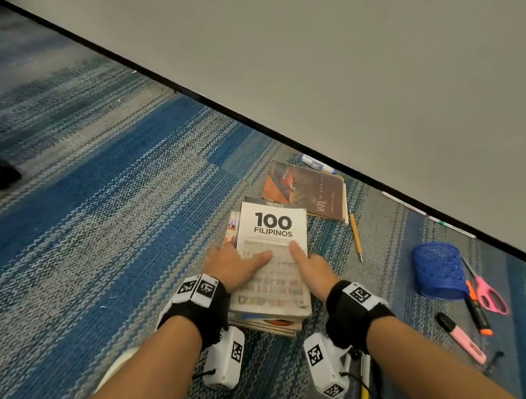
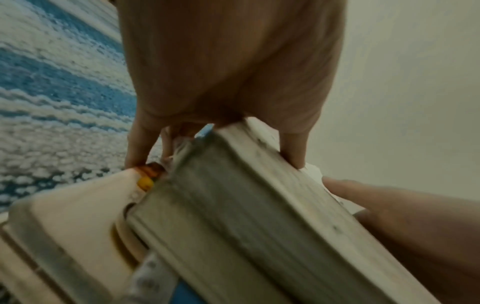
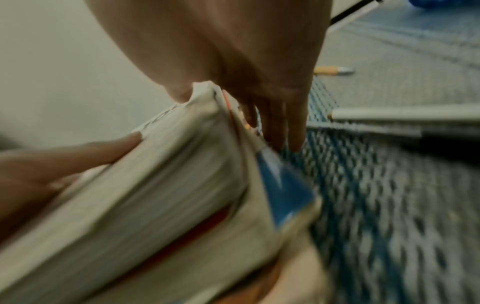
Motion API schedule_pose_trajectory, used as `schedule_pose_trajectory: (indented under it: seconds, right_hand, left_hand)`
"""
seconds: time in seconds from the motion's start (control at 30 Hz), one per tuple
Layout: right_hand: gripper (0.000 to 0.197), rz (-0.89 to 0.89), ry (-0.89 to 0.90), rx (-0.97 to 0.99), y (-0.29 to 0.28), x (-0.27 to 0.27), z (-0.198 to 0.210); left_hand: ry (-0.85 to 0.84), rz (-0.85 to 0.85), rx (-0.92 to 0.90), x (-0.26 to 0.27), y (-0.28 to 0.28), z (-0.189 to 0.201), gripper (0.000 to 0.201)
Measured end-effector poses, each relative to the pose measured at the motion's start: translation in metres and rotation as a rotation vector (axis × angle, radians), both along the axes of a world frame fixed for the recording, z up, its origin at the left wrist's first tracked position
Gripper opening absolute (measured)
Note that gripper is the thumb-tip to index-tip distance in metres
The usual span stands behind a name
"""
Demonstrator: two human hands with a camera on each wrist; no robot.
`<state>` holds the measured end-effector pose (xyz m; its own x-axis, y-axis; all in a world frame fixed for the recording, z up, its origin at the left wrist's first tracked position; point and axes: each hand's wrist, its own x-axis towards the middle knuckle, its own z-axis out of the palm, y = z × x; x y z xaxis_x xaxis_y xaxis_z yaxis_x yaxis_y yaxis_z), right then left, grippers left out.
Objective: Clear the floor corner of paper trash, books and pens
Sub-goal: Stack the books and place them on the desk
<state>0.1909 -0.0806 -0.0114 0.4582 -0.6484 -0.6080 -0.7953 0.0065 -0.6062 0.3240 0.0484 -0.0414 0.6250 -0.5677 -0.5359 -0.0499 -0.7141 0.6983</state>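
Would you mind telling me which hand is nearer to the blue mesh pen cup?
Right. The right hand grips the book stack's side facing the blue mesh pen cup; the left hand holds the far side.

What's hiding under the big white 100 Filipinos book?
Under the 100 Filipinos book sit more stacked books; only their edges peek out. The left hand and right hand grip the pile's sides. Their covers are hidden.

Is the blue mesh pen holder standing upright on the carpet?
No, the blue mesh pen holder lies on its side on the carpet, beside the pink scissors.
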Motion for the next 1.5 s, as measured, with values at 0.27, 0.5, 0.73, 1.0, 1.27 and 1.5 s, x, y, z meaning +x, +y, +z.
schedule_pose_trajectory:
  seconds: [0.27, 0.5, 0.73, 1.0, 1.27, 1.5]
  right_hand:
    - [0.055, -0.103, 0.058, -0.439, -0.113, 0.025, 0.005]
    - [0.081, -0.287, 0.282, -0.41, -0.142, 0.038, -0.033]
    - [0.084, -0.231, 0.312, -0.568, -0.134, 0.05, -0.045]
    - [0.094, -0.258, 0.356, -0.509, -0.14, 0.049, -0.041]
    - [0.074, -0.143, 0.353, -0.297, -0.146, 0.067, -0.029]
    - [0.053, -0.307, 0.009, -0.006, -0.148, 0.054, -0.038]
  left_hand:
    - [0.13, 0.05, -0.079, 0.005, 0.006, 0.02, 0.072]
    - [0.14, 0.007, -0.084, 0.012, 0.009, 0.017, 0.068]
    - [0.09, 0.014, -0.05, 0.011, 0.01, 0.01, 0.09]
    - [0.104, -0.033, -0.049, 0.012, 0.008, 0.027, 0.066]
    - [0.128, -0.019, -0.02, 0.013, 0.007, 0.03, 0.091]
    - [0.03, -0.084, 0.031, 0.01, 0.007, 0.023, 0.095]
